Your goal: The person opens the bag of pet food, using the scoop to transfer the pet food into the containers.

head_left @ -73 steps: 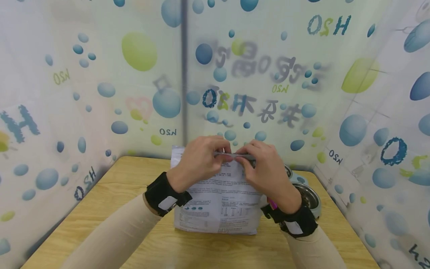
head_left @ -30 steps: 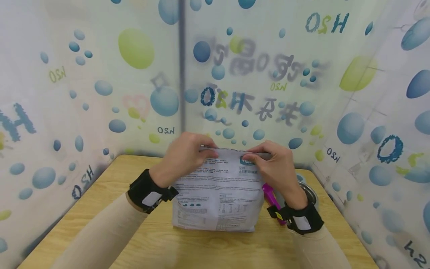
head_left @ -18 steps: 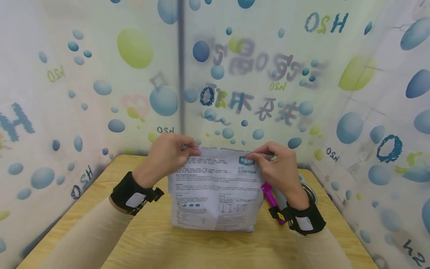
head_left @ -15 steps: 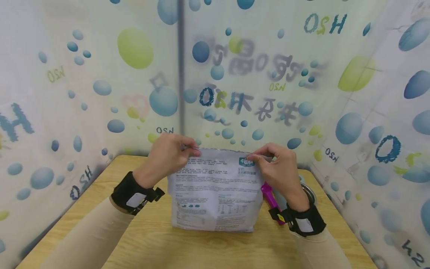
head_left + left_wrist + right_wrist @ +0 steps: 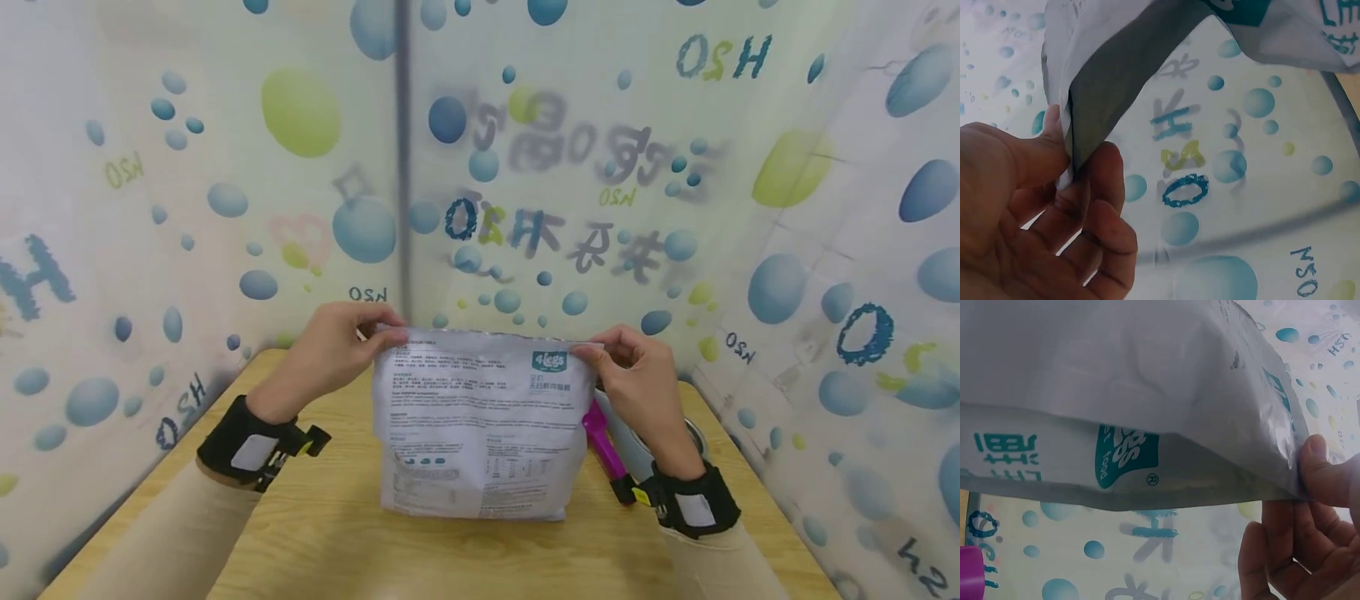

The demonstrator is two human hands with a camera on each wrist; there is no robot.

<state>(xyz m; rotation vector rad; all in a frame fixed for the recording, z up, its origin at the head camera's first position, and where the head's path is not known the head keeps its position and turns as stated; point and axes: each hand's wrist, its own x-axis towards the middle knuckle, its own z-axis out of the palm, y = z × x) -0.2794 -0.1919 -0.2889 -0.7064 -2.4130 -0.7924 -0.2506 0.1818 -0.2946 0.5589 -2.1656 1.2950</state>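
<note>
A white pet food bag [image 5: 480, 425] with printed text and a teal "4Legs" logo stands upright on the table. My left hand [image 5: 341, 350] pinches its top left corner between thumb and fingers. At the top right corner, my right hand [image 5: 641, 387] holds the edge in a similar pinch. The left wrist view shows the left hand [image 5: 1054, 206] gripping the edge of the bag [image 5: 1122, 69], with its grey side fold spread. In the right wrist view the thumb and fingers of the right hand [image 5: 1310, 531] clasp the bag's corner [image 5: 1229, 425]. The bag hides its own contents.
A purple handle-like tool [image 5: 603, 442] leans just right of the bag, partly hidden by the right wrist strap. Behind the right hand is a pale blue holder [image 5: 622, 429] with a metal bowl [image 5: 696, 435], mostly covered. Printed curtains enclose the wooden table [image 5: 330, 533].
Both hands have slid apart along the bag's top edge, the left hand much farther, out to the corners. The top edge now lies stretched wide and the whole logo shows.
</note>
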